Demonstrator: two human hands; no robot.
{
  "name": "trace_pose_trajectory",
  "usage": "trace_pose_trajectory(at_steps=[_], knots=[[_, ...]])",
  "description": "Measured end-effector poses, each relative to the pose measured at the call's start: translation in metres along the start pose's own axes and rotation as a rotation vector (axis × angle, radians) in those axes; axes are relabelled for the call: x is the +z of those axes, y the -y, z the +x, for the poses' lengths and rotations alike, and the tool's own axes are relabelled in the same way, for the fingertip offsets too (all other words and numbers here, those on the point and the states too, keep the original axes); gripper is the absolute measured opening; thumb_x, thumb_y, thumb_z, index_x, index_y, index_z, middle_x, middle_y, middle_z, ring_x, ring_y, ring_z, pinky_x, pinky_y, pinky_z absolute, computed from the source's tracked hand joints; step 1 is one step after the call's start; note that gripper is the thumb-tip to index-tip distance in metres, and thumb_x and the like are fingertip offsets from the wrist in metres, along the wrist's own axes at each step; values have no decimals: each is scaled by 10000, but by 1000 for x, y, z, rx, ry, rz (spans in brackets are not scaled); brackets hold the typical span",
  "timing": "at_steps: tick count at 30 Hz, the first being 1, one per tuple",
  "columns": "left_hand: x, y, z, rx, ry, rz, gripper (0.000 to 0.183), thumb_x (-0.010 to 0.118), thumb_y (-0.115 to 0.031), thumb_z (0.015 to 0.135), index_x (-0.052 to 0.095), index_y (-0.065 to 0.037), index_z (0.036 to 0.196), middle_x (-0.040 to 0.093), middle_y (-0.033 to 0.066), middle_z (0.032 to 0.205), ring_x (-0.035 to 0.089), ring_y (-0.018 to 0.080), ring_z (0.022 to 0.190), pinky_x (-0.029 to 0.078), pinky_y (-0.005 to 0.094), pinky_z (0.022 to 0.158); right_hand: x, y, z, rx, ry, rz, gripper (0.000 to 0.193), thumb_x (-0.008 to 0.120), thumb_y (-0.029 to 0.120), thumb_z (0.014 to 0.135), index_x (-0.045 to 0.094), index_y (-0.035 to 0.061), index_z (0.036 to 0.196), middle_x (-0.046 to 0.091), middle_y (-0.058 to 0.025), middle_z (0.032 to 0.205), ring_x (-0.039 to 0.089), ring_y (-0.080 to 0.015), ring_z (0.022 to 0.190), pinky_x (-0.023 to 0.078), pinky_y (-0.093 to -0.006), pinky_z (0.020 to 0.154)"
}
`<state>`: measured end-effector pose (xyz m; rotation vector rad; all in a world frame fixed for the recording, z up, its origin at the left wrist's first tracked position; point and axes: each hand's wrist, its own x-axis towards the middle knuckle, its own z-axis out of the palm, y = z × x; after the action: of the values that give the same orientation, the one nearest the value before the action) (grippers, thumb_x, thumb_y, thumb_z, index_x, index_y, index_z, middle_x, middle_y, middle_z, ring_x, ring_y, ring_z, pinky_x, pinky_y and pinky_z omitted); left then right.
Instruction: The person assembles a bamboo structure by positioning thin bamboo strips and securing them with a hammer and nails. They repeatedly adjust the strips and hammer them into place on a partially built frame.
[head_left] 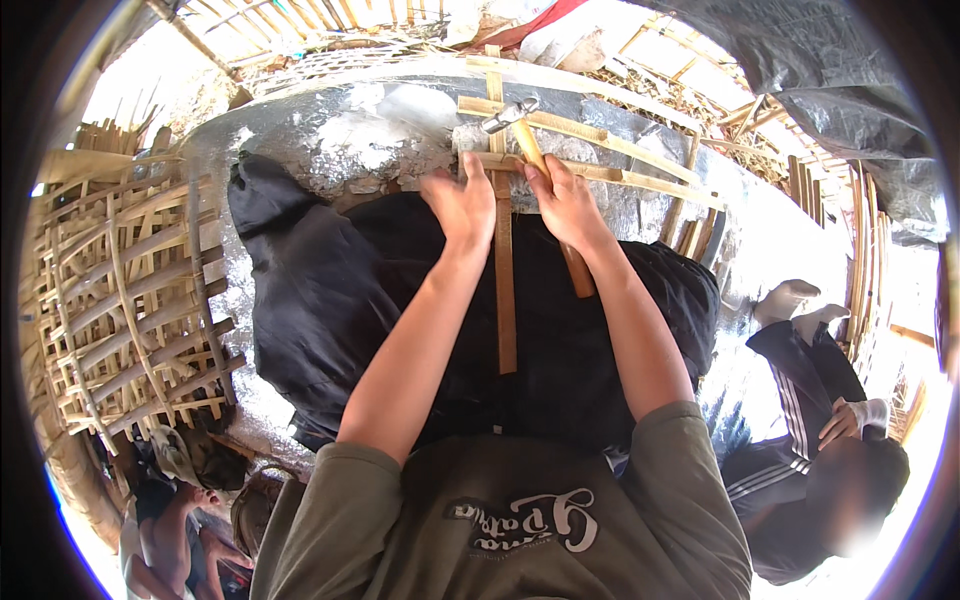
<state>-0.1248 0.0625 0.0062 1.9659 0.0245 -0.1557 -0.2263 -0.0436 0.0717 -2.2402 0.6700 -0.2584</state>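
My right hand (pixel 570 203) is closed around the wooden handle of a hammer (pixel 531 147). The hammer's metal head points away from me, above a frame of flat bamboo strips. One long strip (pixel 504 270) runs toward me over dark cloth on my lap; two others, a farther strip (pixel 570 125) and a nearer strip (pixel 625 177), cross it. My left hand (pixel 466 210) is at the nearer crossing, left of the long strip. Its thumb is by the nearer strip's left end and stands apart from the fingers, whose tips are partly hidden.
A woven bamboo panel (pixel 130 310) stands at the left. Grey plastic sheeting (pixel 290 130) covers the ground ahead. At the right sits a person in dark striped clothes (pixel 800 400); another person's limbs (pixel 170 540) show at the lower left. Dark sheeting (pixel 800 60) hangs at the upper right.
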Motion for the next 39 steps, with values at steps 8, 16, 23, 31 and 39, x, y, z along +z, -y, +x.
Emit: trace_pose_trajectory(at_steps=[8, 16, 23, 31, 39], knots=[[-27, -28, -14, -665, 576, -457, 748, 462, -643, 993, 549, 62, 1227, 635, 150, 922, 686, 250, 754, 627, 454, 694, 3, -6, 2, 13, 29, 13, 293, 533, 318, 1038, 586, 31, 1053, 667, -243, 815, 671, -444, 780, 505, -508, 685], [-6, -22, -24, -772, 586, -598, 836, 400, -723, 969, 568, 68, 1178, 608, 133, 819, 661, 249, 692, 610, 445, 605, 6, -13, 2, -10, 4, 57, 252, 553, 285, 1029, 605, 60, 1129, 677, -216, 818, 679, -424, 781, 512, -487, 678], [-8, -25, -18, -732, 614, -428, 739, 426, -660, 992, 591, 59, 951, 567, 111, 653, 641, 266, 560, 599, 426, 591, 6, -9, 1, 9, -13, 85, 236, 581, 276, 1020, 606, 41, 1026, 677, -214, 811, 681, -411, 764, 510, -467, 668], [-46, -44, -69, 679, 293, 658, 483, 638, -215, 937, 487, -68, 1372, 477, 309, 1364, 668, 433, 784, 608, 457, 681, 6, -16, 1, -17, -46, 132, 251, 575, 285, 1023, 600, 36, 1027, 685, -221, 856, 666, -442, 792, 515, -480, 693], [-34, -35, -62, 596, 486, 908, 784, 646, -288, 944, 243, -200, 1609, 64, 274, 1652, 682, 340, 834, 601, 376, 618, 2, -15, 3, 48, 22, 181, 422, 491, 433, 1043, 599, 29, 1100, 690, -247, 1009, 645, -459, 1004, 511, -494, 842]])
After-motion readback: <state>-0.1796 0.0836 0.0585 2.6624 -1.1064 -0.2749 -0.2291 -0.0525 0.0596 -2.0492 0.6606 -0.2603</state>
